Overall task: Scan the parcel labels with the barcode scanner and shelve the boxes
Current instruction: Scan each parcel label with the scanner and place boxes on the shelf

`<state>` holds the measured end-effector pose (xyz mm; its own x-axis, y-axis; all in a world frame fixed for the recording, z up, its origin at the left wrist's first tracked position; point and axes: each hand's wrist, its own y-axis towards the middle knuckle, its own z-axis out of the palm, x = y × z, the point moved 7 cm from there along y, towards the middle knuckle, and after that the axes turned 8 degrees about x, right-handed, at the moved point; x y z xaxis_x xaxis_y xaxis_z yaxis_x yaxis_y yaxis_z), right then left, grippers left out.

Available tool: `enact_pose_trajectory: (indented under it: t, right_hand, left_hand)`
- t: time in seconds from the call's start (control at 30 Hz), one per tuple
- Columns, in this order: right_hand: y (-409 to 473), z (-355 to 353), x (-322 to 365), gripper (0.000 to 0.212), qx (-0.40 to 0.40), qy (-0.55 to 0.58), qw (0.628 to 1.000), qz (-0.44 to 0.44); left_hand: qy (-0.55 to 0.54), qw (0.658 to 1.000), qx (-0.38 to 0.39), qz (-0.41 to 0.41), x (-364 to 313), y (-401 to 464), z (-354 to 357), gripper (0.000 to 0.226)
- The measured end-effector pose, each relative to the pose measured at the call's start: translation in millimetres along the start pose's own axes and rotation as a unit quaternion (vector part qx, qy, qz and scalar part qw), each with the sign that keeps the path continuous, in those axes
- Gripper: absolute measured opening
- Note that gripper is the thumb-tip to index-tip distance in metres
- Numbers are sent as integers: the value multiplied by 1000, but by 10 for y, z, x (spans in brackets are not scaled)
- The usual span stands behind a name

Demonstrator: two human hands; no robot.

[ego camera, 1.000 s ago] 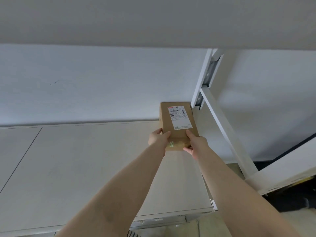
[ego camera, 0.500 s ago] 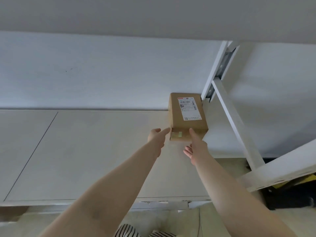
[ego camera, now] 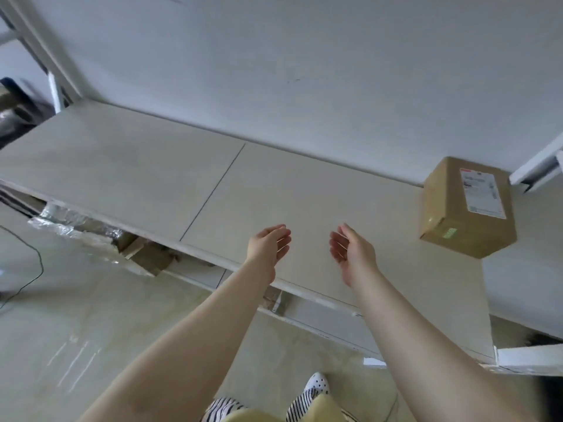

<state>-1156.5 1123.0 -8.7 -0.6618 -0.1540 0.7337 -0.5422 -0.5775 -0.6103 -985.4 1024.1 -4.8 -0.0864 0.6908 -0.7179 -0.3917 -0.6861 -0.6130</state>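
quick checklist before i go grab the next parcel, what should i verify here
1. Brown cardboard box rests on the pale shelf board, at its right end near the wall: ok.
2. White shipping label faces up and is in view: ok.
3. Left hand holds nothing, fingers relaxed: ok.
4. Right hand holds nothing and is apart from the box: ok.
5. Label scanned: cannot tell, no barcode scanner in view.
6. Box sits fully on the board: cannot tell; its front corner lies close to the board's right edge.
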Motion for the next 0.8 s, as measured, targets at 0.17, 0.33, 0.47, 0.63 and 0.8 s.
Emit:
enact_pose_trajectory:
  t: [0.17, 0.33, 0.47, 0.63, 0.8]
  right_hand:
    - [-327, 1384, -751, 7, 106, -30, 994, -1]
    - [-814, 2745, -1749, 5, 199, -93, 975, 44]
    - [-1188, 3655, -2551, 7, 246, -148, 952, 109]
    - [-1467, 4400, -3208, 4, 276, -224, 924, 140]
    - [-1491, 5148, -3588, 1, 300, -276, 902, 142]
  left_hand:
    - [-54, 994, -88, 38, -370, -334, -1655, 6]
    - [-94, 980, -162, 59, -620, -748, -3342, 8]
    - [-128, 964, -226, 57, -708, -1121, -4522, 8]
    - [-198, 933, -297, 46, -711, -1454, -5543, 10]
    - [-265, 906, -322, 73, -947, -1447, -6237, 11]
